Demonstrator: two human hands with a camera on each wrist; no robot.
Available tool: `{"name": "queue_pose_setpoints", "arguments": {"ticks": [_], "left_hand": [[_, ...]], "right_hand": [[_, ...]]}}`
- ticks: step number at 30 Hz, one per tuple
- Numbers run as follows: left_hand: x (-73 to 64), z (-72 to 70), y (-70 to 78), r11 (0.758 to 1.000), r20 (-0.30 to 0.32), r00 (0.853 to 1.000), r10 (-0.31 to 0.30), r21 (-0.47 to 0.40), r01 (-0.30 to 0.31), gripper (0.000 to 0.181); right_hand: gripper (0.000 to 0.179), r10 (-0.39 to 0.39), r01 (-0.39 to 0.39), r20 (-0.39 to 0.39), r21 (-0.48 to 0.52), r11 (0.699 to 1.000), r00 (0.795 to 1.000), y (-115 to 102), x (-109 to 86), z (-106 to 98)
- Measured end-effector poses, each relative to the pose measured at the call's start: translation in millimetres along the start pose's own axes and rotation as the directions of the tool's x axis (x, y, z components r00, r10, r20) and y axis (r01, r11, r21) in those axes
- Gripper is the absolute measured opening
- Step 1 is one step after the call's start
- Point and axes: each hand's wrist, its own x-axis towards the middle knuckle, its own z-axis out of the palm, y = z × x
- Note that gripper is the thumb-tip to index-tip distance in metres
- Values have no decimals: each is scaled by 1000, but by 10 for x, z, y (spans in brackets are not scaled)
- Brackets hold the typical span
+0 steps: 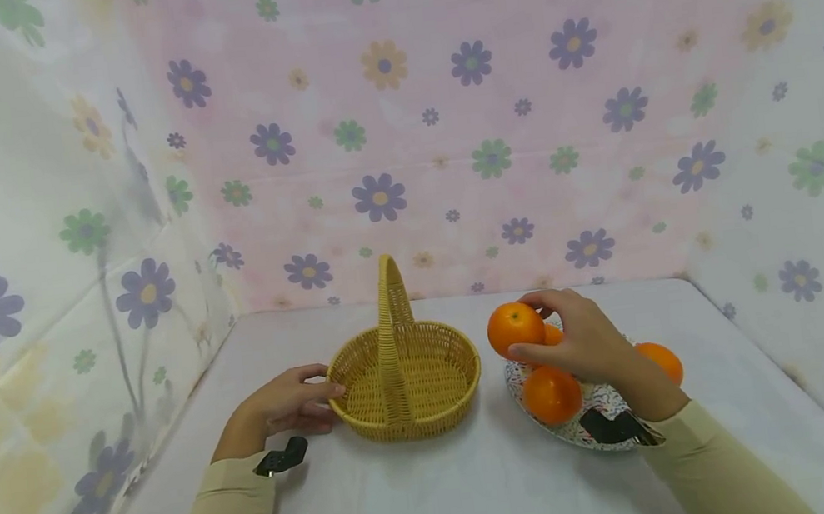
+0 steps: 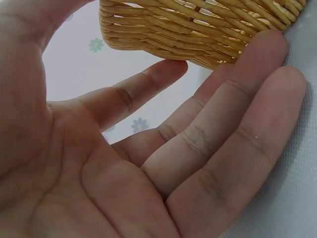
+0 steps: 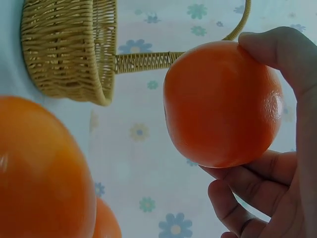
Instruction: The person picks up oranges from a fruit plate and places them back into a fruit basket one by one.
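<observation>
An orange (image 1: 513,326) is held by my right hand (image 1: 582,335) above the plate's left side, thumb and fingers on opposite sides of it. The right wrist view shows its smooth, glossy skin. More oranges lie on a patterned plate (image 1: 578,439), one of them in front (image 1: 551,396) and another to the right (image 1: 660,361). Left of the plate stands a yellow woven basket (image 1: 440,423) with a tall arched handle (image 1: 390,351) and nothing inside. My left hand (image 1: 287,402) holds its left end, thumb over the rim and fingers against the outer weave (image 2: 198,34).
A white cloth (image 1: 423,507) covers the table. Flower-printed curtains stand behind it (image 1: 431,154) and along both sides. Small black devices are strapped at both wrists, one by the left sleeve (image 1: 282,455) and one by the right (image 1: 611,426).
</observation>
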Motion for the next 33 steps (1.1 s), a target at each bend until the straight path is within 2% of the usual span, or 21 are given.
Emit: {"name": "queue_pose_setpoints", "arguments": {"ticks": [10, 18, 22, 27, 33], "left_hand": [[19, 23, 49, 1000, -18, 1000, -13, -3, 13, 77], [24, -7, 30, 1000, -25, 1000, -10, -11, 10, 85], [28, -4, 8, 1000, -27, 1000, -9, -9, 9, 86], [23, 12, -22, 1000, -41, 999, -16, -12, 16, 87], [-6, 25, -36, 1000, -47, 999, -16, -2, 16, 87]], "right_hand": [[66, 12, -14, 24, 81, 997, 1000, -203, 218, 191], [69, 8, -11, 37, 70, 997, 999, -369, 339, 445], [69, 8, -14, 66, 90, 996, 998, -416, 367, 577], [71, 41, -53, 110, 107, 993, 993, -463, 346, 731], [73, 67, -79, 118, 100, 992, 991, -503, 325, 905]]}}
